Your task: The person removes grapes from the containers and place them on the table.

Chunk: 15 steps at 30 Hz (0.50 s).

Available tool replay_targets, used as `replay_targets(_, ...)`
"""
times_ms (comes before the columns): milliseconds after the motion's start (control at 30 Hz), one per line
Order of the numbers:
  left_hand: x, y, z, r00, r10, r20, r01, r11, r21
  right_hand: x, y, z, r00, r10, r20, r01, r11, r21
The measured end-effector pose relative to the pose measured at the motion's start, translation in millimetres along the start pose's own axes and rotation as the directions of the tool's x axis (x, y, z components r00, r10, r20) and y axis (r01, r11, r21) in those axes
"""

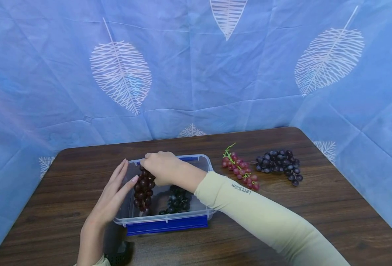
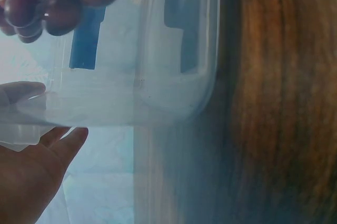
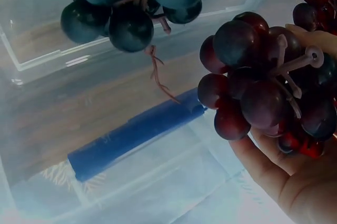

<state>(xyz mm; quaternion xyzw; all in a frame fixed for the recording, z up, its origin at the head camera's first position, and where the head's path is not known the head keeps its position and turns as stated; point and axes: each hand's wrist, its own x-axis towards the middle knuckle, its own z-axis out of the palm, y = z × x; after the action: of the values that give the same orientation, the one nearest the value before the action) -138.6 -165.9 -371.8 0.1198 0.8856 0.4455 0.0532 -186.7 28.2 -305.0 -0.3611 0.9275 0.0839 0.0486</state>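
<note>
My right hand [image 1: 162, 168] grips the top of a bunch of dark red grapes [image 1: 143, 190], which hangs at the left side inside a clear plastic box [image 1: 166, 218]. The right wrist view shows these grapes [image 3: 258, 87] close up, with the right hand [image 3: 279, 174] behind them. A bunch of blackish-green grapes [image 1: 177, 201] lies in the box, partly hidden by the right forearm. My left hand [image 1: 107, 201] is at the box's left rim, fingers nearly straight and thumb apart. In the left wrist view, the left hand [image 2: 37, 174] straddles the clear wall.
Right of the box, a bunch of pinkish-red grapes [image 1: 240, 170] with a green stem lies on the brown wooden table [image 1: 299, 207]. Beside it is a bunch of black grapes [image 1: 279, 164]. A blue latch [image 1: 167, 224] runs along the box's front. Blue cloth [image 1: 189, 74] hangs behind.
</note>
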Motion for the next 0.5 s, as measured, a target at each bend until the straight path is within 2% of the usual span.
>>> replay_targets(500, 1.0, -0.7, 0.6, 1.0, -0.003, 0.0, 0.003, 1.0, 0.007, -11.7, 9, -6, 1.0, 0.027, 0.006, -0.027, 1.0, 0.015)
